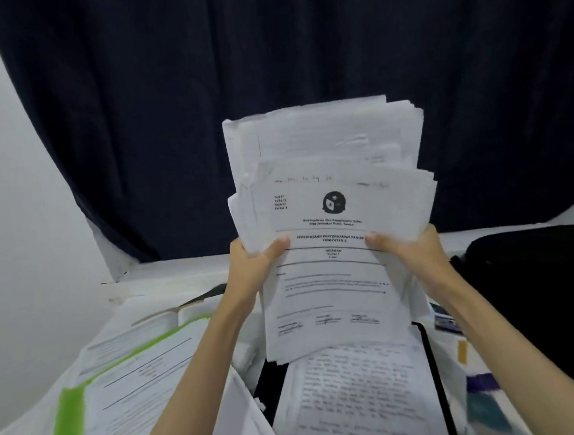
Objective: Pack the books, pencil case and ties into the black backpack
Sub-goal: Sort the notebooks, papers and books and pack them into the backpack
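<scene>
Both hands grip one thick stack of papers [334, 220], the left hand [251, 264] clamping its left edge with the thumb across the front sheet, the right hand [408, 252] doing the same on the right edge. I hold the stack upright, long axis vertical, its lower edge hanging just above a handwritten sheet [354, 390] lying on the table [166, 271]. The black backpack [537, 280] sits to my right, near the right forearm, so the right hand is the nearer one. I cannot see its opening from here. Both arms reach forward, forearms converging on the stack. I judge the next move swings the stack rightward toward the backpack. More papers with a green edge [126, 374] lie at my left.
</scene>
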